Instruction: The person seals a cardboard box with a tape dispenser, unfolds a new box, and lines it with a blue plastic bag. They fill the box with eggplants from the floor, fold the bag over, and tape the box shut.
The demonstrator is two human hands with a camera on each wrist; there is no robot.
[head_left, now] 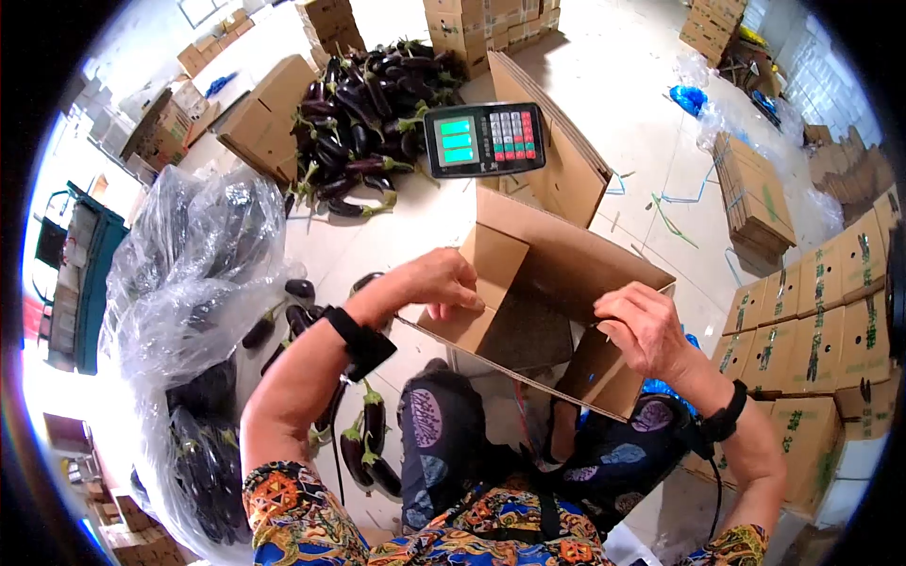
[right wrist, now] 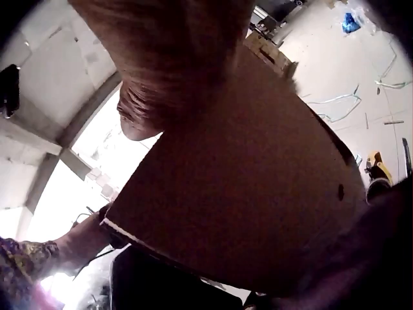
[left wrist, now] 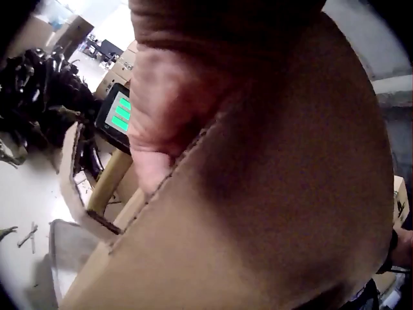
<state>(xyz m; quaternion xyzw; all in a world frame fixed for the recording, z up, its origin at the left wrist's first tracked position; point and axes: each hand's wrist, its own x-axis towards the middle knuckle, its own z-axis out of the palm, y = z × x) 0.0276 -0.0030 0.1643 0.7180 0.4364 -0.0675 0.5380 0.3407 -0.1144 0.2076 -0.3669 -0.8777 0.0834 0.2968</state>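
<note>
In the head view, an open cardboard box (head_left: 566, 226) is held tilted over the person's knees, its inside facing up. The left hand (head_left: 439, 286) grips its left side, fingers bent over the rim. In the left wrist view, that hand (left wrist: 171, 110) lies along the cut edge of a brown cardboard panel (left wrist: 271, 213). On the opposite side, the right hand (head_left: 646, 330) holds the box's right edge with bent fingers. The right wrist view shows that hand (right wrist: 174, 84) at the edge of a shaded panel (right wrist: 239, 187); its fingertips are hidden behind the cardboard.
A scale display (head_left: 486, 140) stands just beyond the box. Behind it lies a heap of eggplants (head_left: 363, 113). Clear plastic (head_left: 198, 255) covers more eggplants at left, with several loose ones (head_left: 373, 429) by the left knee. Stacked cartons (head_left: 821, 292) line the right; flattened cardboard (head_left: 755, 198) lies nearby.
</note>
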